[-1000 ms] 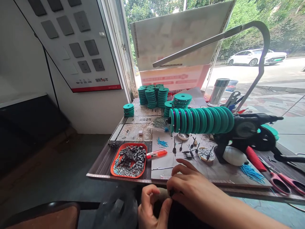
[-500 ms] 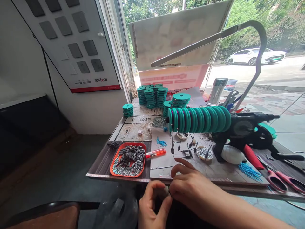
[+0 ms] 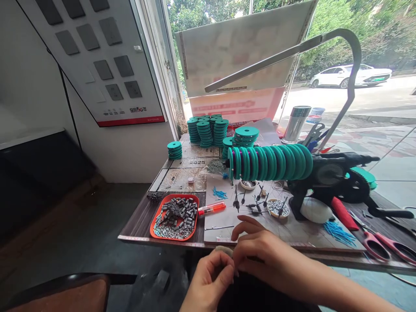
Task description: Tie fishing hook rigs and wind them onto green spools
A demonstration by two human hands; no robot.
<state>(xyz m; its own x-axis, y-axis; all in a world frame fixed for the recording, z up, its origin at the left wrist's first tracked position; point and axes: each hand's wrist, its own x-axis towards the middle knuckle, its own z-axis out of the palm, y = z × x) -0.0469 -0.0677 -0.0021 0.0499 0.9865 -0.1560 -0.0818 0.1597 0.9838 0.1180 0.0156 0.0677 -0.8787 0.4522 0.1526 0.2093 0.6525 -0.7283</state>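
Note:
My left hand [image 3: 211, 277] is closed in a pinch, low in front of the table edge. Against it, my right hand [image 3: 260, 249] pinches with thumb and index finger while its other fingers stay raised. Whatever sits between the fingertips is too small or hidden to make out. A beige-grey patch [image 3: 224, 250] shows at a left fingertip; it looks like a wrapping. Beyond the hands, several small dark fishing-float-like pieces [image 3: 236, 203] with thin stems lie on the board [image 3: 217, 236]. Close by is a white dish [image 3: 278, 209] of pale beads.
An orange tray [image 3: 152, 227] holds dark cylinders and small metal bits. A red pen-like tool [image 3: 212, 208] lies beside it. Teal spools [image 3: 269, 162] line a hand-cranked winder [image 3: 329, 175]; stacked spools [image 3: 204, 132] stand behind. Scissors [image 3: 377, 247] and blue strips [image 3: 339, 233] lie to the right.
My left hand has turned and its finger loop has closed up, with the fingertips drawn nearer my right hand. The right hand has hardly moved. The view has shifted slightly.

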